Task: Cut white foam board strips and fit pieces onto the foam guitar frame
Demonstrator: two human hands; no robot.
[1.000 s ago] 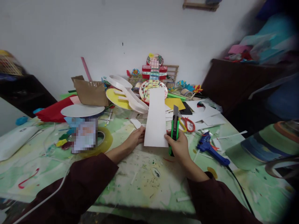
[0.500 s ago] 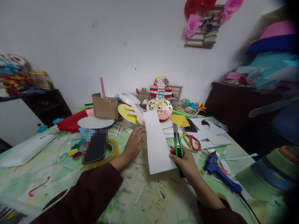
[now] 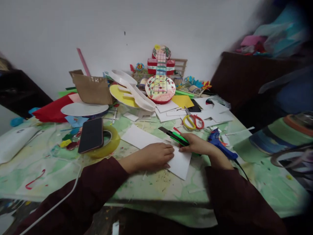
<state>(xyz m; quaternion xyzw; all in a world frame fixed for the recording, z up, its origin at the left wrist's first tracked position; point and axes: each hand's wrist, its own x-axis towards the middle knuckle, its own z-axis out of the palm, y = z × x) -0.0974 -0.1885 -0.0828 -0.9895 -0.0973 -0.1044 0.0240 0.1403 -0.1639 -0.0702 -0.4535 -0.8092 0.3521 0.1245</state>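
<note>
Nearest, dark maroon cloth sleeves (image 3: 97, 186) are stretched forward over the mottled green, paint-flecked surface (image 3: 137, 189). On it, a long, flat strip of white card (image 3: 137, 137) is laid slantwise, its near end turned to the right. The strip is crossed by the left hand (image 3: 155, 155), palm down; its fingers are held close together, and whether an edge is pinched by this grip cannot be told. In the grip of the right hand (image 3: 199, 143) a green-and-black utility knife (image 3: 179, 138) is pinched, its bare blade pointed to the far left (contact between blade and card cannot be made out). Just beside the right wrist, a blue plastic glue gun (image 3: 225, 148) is seen. At the left, a black, rectangular smartphone (image 3: 91, 134) is rested on a wide roll of yellowish tape (image 3: 114, 140). Farther off, scissors with yellow and red handles (image 3: 195, 121) are set near white card offcuts (image 3: 221, 115). At the back, a painted, guitar-shaped model (image 3: 160, 75) is stood before the pale grey wall (image 3: 73, 26).
</note>
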